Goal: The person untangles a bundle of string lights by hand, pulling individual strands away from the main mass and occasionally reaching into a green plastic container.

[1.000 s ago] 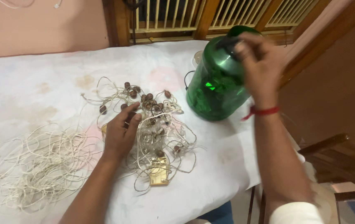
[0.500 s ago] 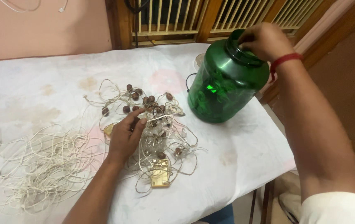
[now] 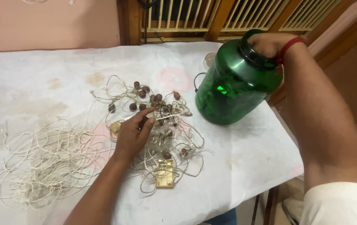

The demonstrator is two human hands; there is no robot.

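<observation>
White cloth-covered table (image 3: 41, 79) fills the frame. Upper right: green jar (image 3: 237, 83), tilted, steadied by the right hand (image 3: 268, 43) clamped over its mouth. Lower left: loose white cord (image 3: 41, 162). Centre: tangled light string (image 3: 162, 121) with brown bulbs, pinned under the flat, open left hand (image 3: 132, 135); a yellow box (image 3: 165, 173) lies below.
</observation>
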